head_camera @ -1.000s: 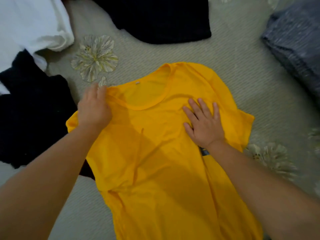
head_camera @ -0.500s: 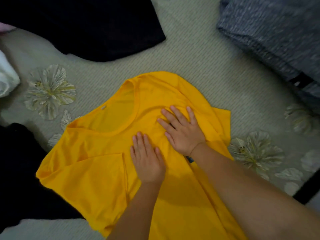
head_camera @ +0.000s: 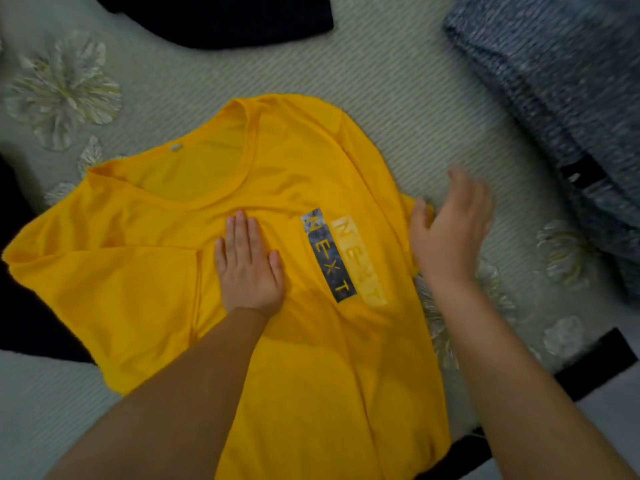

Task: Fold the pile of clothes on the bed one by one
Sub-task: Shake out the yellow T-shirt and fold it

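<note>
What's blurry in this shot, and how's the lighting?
Head view: the right hand is smeared by motion blur at the yellow T-shirt sleeve edge; the left hand pressing the shirt is sharp; lighting is dim, corners darker, and the arms cast soft shadows on the fabric.

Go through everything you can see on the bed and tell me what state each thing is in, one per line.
Yellow T-shirt: spread flat, print side up, unfolded.
Left hand: flat, pressing the shirt's chest.
Right hand: open, blurred, at the shirt's right sleeve; contact unclear.
Blue-grey knit garment: lying at the upper right.
Black garment: lying at the top, partly out of frame.
Bedspread: green, flower-patterned, under everything.
</note>
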